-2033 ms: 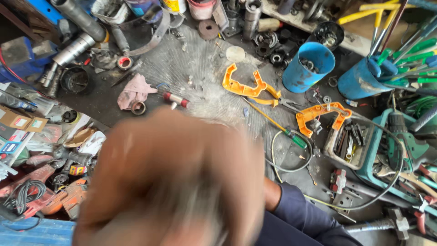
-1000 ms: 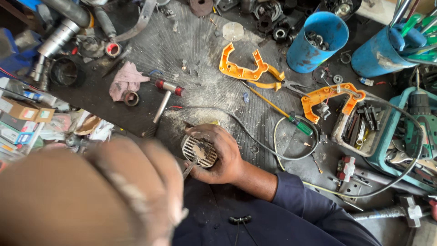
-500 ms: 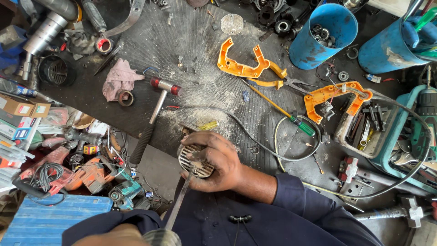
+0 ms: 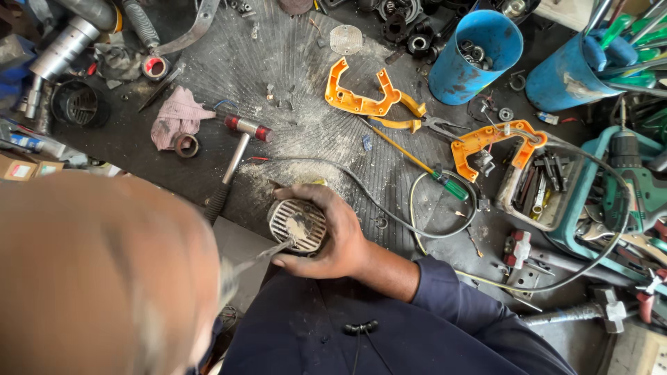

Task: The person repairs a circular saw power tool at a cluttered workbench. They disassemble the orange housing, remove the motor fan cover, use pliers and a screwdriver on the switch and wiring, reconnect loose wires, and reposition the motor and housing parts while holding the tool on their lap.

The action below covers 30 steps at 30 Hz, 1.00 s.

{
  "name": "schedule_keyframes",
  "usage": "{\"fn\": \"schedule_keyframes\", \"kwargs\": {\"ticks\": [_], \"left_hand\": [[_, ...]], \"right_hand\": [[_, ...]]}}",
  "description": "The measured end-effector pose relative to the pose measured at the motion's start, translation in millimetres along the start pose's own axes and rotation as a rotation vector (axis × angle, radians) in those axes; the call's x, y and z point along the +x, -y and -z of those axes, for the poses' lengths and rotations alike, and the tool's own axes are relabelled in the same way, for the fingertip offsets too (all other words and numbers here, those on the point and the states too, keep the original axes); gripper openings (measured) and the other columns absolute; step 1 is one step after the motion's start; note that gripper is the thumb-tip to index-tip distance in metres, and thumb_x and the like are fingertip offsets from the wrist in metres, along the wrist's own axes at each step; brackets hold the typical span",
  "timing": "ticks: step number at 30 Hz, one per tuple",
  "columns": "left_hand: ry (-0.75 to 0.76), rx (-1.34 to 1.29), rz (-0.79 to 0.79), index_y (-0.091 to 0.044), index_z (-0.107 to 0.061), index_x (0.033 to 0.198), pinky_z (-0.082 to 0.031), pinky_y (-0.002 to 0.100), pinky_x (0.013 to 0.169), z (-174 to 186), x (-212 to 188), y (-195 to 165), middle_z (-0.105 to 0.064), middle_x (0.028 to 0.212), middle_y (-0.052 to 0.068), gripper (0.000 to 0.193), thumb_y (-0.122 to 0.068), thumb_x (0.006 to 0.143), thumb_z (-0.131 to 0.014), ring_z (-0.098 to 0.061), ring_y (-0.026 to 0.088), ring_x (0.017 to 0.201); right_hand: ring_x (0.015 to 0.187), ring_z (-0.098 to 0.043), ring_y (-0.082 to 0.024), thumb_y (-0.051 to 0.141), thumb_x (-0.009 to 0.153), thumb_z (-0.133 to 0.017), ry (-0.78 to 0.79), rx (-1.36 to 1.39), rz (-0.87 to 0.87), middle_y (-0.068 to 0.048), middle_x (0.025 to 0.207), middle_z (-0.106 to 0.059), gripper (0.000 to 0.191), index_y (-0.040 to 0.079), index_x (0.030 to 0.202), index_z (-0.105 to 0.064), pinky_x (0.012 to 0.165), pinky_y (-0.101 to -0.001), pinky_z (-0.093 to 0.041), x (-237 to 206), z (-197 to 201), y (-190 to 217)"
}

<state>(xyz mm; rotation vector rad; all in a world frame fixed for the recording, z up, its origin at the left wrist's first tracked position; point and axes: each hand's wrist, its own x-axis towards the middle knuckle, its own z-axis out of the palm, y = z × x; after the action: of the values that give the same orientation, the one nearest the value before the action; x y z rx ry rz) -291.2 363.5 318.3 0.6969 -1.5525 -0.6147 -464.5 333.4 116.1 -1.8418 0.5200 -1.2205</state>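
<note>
The blurred left hand (image 4: 104, 278) has risen close, grip unclear; right hand (image 4: 333, 232) clasps the ribbed metal part (image 4: 297, 223).

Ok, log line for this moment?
right hand: grips finned part | left hand: blurred, holds thin tool | hammer: on bench

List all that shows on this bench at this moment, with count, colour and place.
finned metal part: 1, grey, bench front, gripped
thin tool: 1, metal, tip at the finned part
hammer: 1, red-ended head, left of centre
rag: 1, pink, upper left
casing halves: 2, orange, centre and right
screwdriver: 1, green handle, centre
tubs: 2, blue, top right
drill: 1, green, right edge
right hand: 1, holds finned part
left hand: blurred, near camera, grip unclear
</note>
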Motion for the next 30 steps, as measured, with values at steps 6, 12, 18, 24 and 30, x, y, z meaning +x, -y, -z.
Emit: {"fn": "schedule_keyframes", "kwargs": {"ticks": [6, 12, 18, 24, 30], "left_hand": [[0.000, -0.046, -0.031, -0.003, -0.055, 0.112, -0.060, 0.028, 0.074, 13.7, 2.8, -12.1, -0.062, 0.096, 0.006, 0.030, -0.004, 0.088, -0.074, -0.070, 0.014, 0.079], [0.011, -0.071, -0.019, -0.004, -0.056, 0.111, -0.060, 0.028, 0.074, 33.5, -14.5, -11.9, -0.062, 0.096, 0.006, 0.030, -0.004, 0.087, -0.075, -0.070, 0.014, 0.079], [0.001, -0.072, 0.019, -0.004, -0.057, 0.110, -0.060, 0.027, 0.074, -5.7, 29.7, -35.3, -0.063, 0.095, 0.005, 0.030, -0.004, 0.086, -0.075, -0.071, 0.014, 0.079], [0.253, 0.028, 0.069, -0.002, -0.052, 0.107, -0.060, 0.028, 0.076, 1.3, 60.4, -44.0, -0.061, 0.092, 0.008, 0.028, -0.009, 0.090, -0.074, -0.070, 0.018, 0.081], [0.182, -0.013, 0.035, -0.002, -0.051, 0.110, -0.060, 0.028, 0.077, 38.1, 11.5, -14.5, -0.061, 0.093, 0.008, 0.029, -0.010, 0.091, -0.072, -0.070, 0.017, 0.083]], "right_hand": [[0.134, -0.066, -0.024, 0.021, 0.088, -0.085, 0.032, 0.202, -0.239, -0.017, 0.143, -0.066, 0.083, -0.003, 0.154, -0.041, 0.119, -0.0381, -0.051, -1.5, -10.4, 24.8], [0.123, -0.071, -0.021, 0.007, 0.090, -0.080, -0.093, 0.106, -0.355, -0.015, 0.128, -0.075, 0.065, -0.004, 0.148, -0.051, 0.110, -0.0342, -0.056, 0.6, -28.7, 43.5], [0.121, -0.072, -0.021, 0.000, 0.091, -0.070, -0.137, 0.031, -0.329, -0.014, 0.124, -0.076, 0.057, -0.005, 0.145, -0.053, 0.109, -0.0338, -0.055, -1.2, -25.4, 38.8], [0.120, -0.073, -0.021, -0.001, 0.092, -0.066, -0.128, 0.019, -0.296, -0.014, 0.124, -0.076, 0.053, -0.006, 0.144, -0.055, 0.109, -0.0332, -0.056, 1.9, -19.8, 31.5], [0.116, -0.075, -0.020, 0.000, 0.091, -0.067, -0.123, -0.017, -0.330, -0.014, 0.122, -0.078, 0.052, -0.006, 0.142, -0.057, 0.104, -0.0319, -0.057, 4.4, -18.4, 28.5]]}}
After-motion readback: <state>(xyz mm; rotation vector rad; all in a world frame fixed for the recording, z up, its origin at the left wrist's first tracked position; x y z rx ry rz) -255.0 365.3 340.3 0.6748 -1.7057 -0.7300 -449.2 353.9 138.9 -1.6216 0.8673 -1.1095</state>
